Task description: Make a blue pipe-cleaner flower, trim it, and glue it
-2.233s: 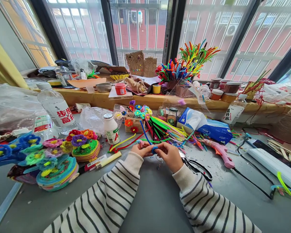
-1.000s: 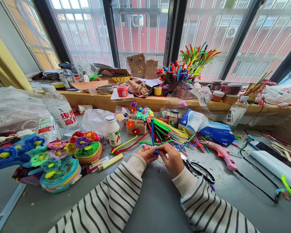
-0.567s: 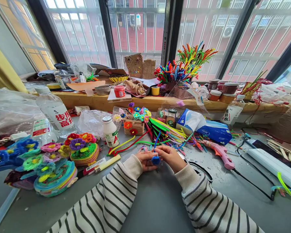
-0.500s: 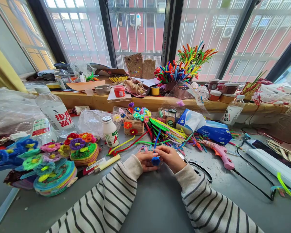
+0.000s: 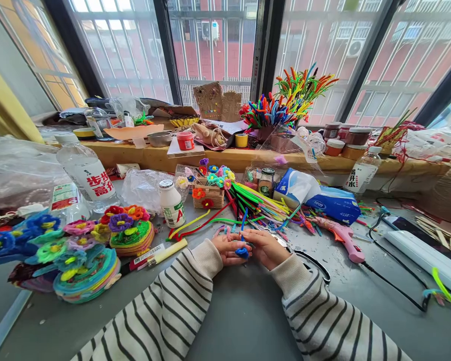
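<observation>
Both hands meet over the front middle of the grey table. A blue pipe cleaner (image 5: pixel 242 252) is between them, bent into a small curled clump low down, with one straight end rising above the fingers. My left hand (image 5: pixel 228 249) pinches the clump from the left, fingers closed round it. From the right, my right hand (image 5: pixel 267 247) has its fingertips closed on the piece just above the clump. Loose pipe cleaners (image 5: pixel 261 198) in green, yellow and pink lie just beyond. A small woven basket (image 5: pixel 209 201) of pipe-cleaner flowers stands behind my left hand.
Finished pipe-cleaner flowers (image 5: pixel 73 260) crowd the left side, near a white bottle (image 5: pixel 172 204). To the right lie a pink glue gun (image 5: pixel 340 235) with its black cord, a blue tissue pack (image 5: pixel 334 204) and a white power strip (image 5: pixel 423 258). Jars line the windowsill.
The fingers of my right hand have shifted slightly and lowered round the pipe cleaner. Its upright end sits a little lower and straighter, and the blue clump has turned slightly.
</observation>
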Demonstrator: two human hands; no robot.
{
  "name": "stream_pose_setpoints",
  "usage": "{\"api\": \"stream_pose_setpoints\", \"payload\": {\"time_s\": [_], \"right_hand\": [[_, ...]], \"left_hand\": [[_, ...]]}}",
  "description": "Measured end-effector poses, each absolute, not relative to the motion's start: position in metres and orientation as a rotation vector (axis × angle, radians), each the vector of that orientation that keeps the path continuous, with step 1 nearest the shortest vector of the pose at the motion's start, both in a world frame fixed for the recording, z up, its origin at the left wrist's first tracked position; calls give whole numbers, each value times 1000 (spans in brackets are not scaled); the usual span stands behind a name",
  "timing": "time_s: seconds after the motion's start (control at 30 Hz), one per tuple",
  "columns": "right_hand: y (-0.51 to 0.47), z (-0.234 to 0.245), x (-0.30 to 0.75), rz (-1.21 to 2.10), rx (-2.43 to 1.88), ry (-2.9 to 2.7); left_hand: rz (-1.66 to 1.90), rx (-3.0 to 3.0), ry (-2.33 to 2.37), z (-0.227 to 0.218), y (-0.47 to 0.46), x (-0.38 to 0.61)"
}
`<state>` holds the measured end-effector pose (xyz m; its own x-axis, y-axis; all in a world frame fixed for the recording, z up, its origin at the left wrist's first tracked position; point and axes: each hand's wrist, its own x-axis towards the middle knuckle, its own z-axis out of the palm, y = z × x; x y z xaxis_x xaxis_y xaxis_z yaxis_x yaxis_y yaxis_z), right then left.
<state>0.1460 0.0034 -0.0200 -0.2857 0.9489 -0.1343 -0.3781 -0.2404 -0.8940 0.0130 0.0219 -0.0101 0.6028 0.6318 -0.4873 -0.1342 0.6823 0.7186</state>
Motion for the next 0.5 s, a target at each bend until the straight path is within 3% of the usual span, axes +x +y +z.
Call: {"api": "stream_pose_setpoints", "payload": {"time_s": [0.37, 0.5], "right_hand": [[6, -21, 149, 1517, -936, -1156], [10, -12, 161, 1238, -1017, -1390]], "left_hand": [[431, 797, 740, -9, 22, 8], [468, 822, 693, -7, 25, 4]]}}
